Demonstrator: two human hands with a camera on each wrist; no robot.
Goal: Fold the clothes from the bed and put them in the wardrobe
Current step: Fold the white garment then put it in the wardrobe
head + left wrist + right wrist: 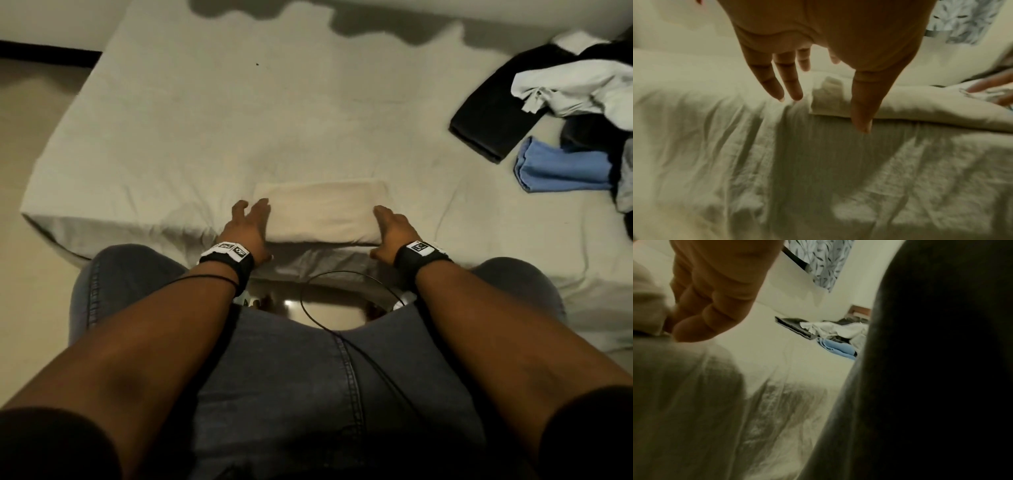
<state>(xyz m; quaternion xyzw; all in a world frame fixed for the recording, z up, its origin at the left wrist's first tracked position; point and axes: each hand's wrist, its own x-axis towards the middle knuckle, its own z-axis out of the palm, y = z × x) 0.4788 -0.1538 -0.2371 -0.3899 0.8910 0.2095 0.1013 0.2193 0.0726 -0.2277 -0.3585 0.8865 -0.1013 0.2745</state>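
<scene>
Folded cream garment (322,214) lies at the near bed (171,120) edge, between both hands. Left hand (248,228) spread at its end; right hand (394,234) curls against the opposite end. Best slide fingers underneath, lift level so folds hold.

- On the bed (191,113), at its near edge: a folded cloth (322,212).
- At the cloth's left end, left hand (248,228); at its right end, right hand (392,234).
- Far right on the bed, well apart: a heap of clothes (561,102).
</scene>
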